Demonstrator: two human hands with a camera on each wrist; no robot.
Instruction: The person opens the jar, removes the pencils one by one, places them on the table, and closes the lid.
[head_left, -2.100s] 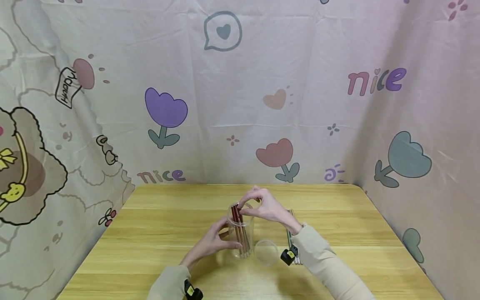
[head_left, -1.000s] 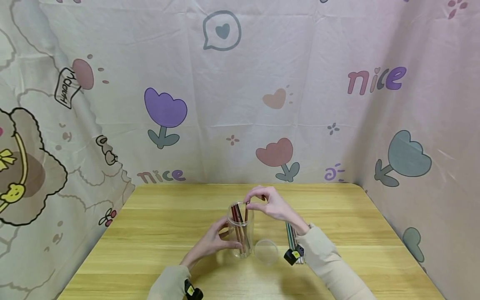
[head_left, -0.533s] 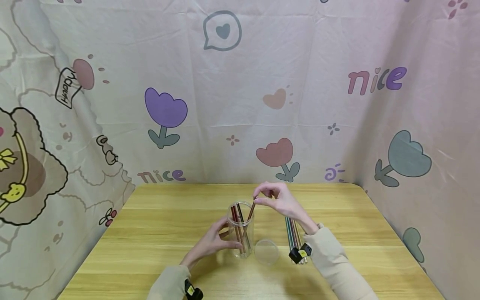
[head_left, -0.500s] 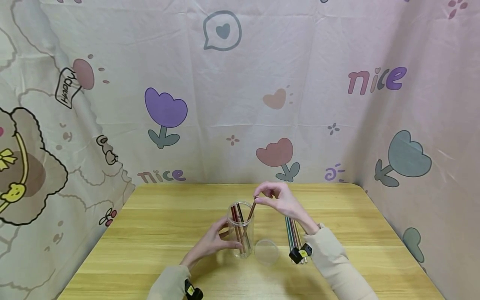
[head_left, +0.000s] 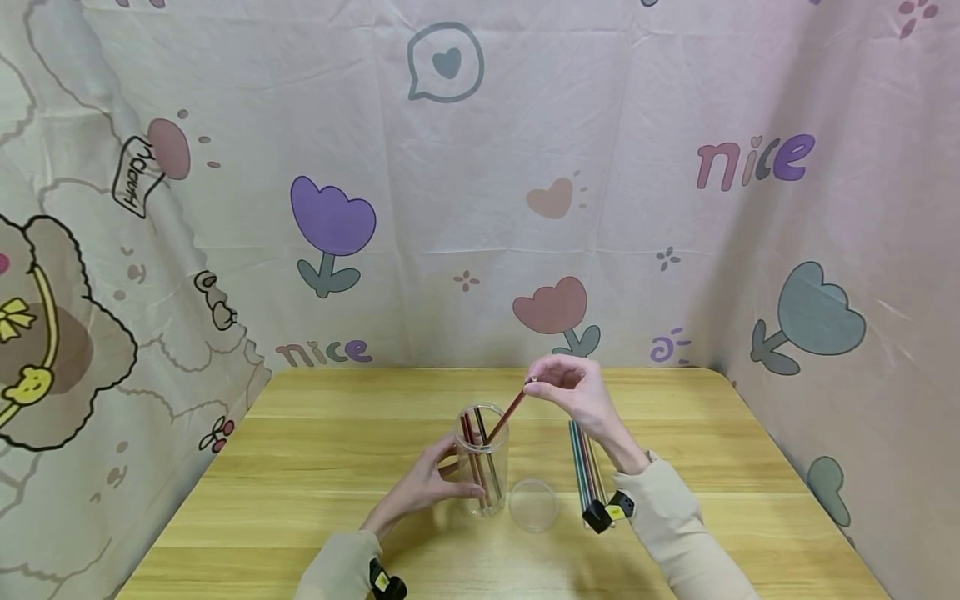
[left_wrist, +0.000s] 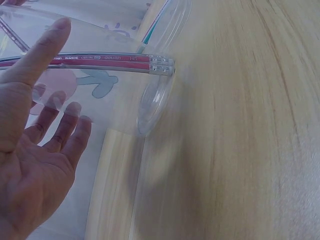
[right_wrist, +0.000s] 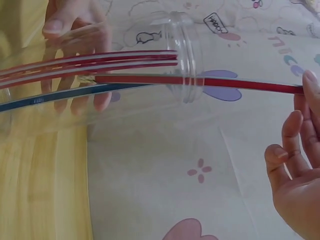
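Note:
A clear plastic jar stands upright on the table with its mouth uncovered. My left hand holds it low, thumb on the near side and fingers round the far side. Above and right of the rim, my right hand pinches the upper end of a red pencil. That pencil slants, and its lower part, with a metal ferrule, is inside the jar in the right wrist view. Other red pencils and a dark blue pencil lean inside the jar. Eraser ends rest at the jar's base.
A round clear lid lies on the wooden table, just right of the jar. Several coloured pencils lie side by side farther right, partly under the right forearm. A printed cloth hangs behind the table.
My right hand has moved up and to the right from the jar's mouth, drawing the red pencil partly out and tilting it. The left hand and jar have stayed in place.

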